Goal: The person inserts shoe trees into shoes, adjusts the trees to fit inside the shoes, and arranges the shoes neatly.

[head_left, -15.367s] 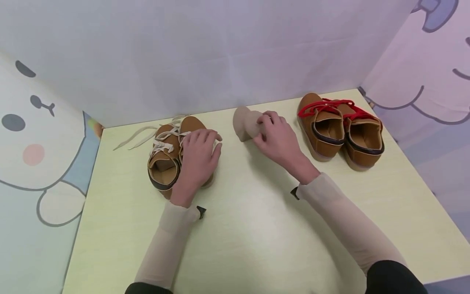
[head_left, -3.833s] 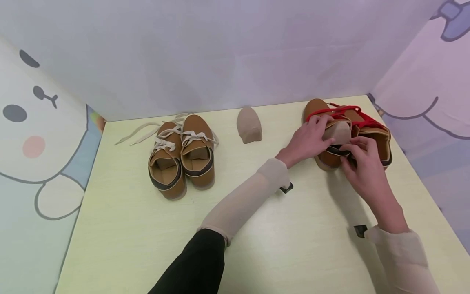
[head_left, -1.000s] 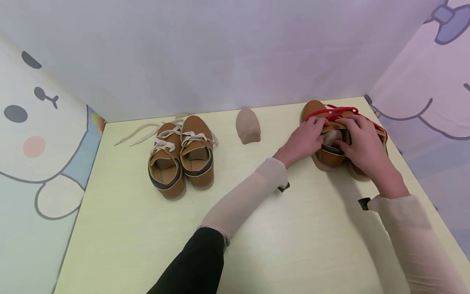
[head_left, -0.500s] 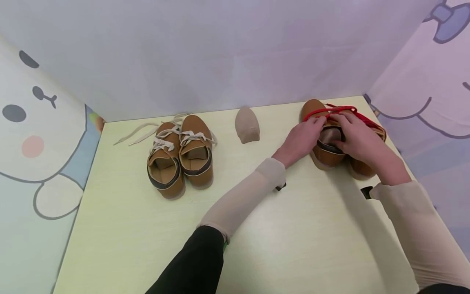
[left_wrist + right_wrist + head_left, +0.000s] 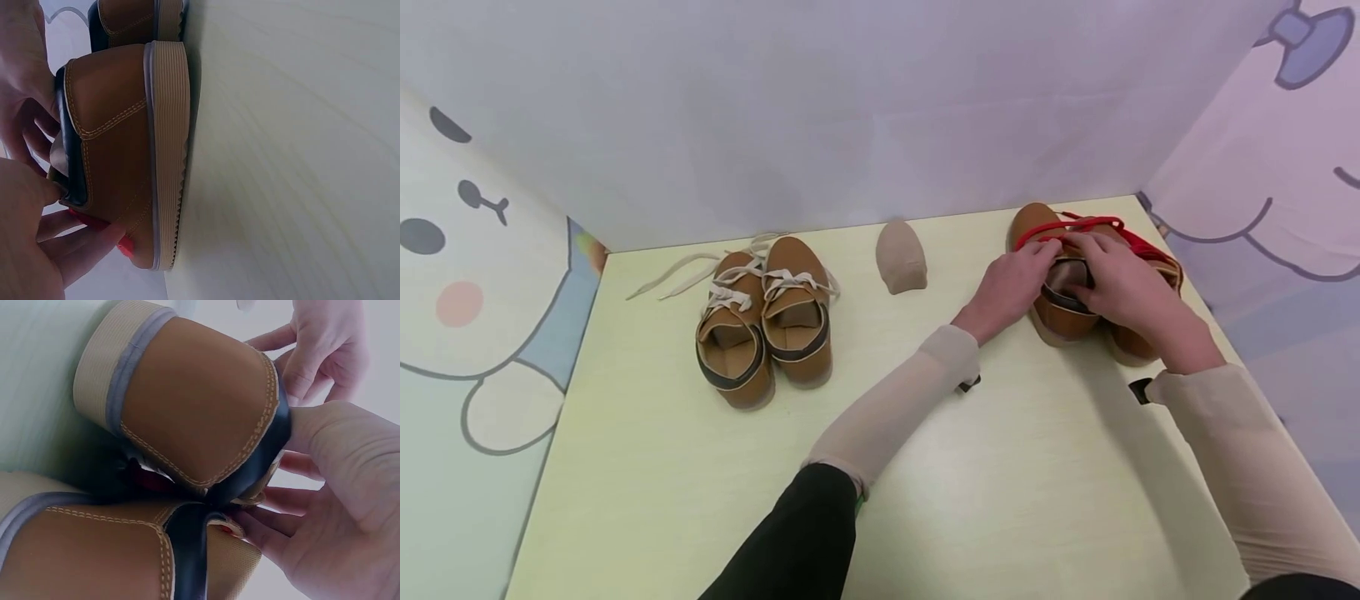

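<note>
While the left hand [image 5: 1011, 283] pinches the edge of a brown shoe [image 5: 1066, 322] by its red laces [image 5: 1037, 231], the right hand [image 5: 1127, 287] grips the opposite edge, thumb inside the opening. Beige insert [image 5: 1067, 275] sits in that opening, between the hands. Matching shoe [image 5: 1131, 345] just beside, below the right hand. Left of the grip, a loose insert [image 5: 901, 257] on the table [image 5: 647, 467]; farther left, a pale-laced pair [image 5: 757, 307].

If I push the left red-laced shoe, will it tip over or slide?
Probably neither, easily: the left red-laced shoe stands on a thick sole, so tipping seems unlikely, and notches underneath may help it grip the table. The red laces look thin, so they'd likely flop.
</note>
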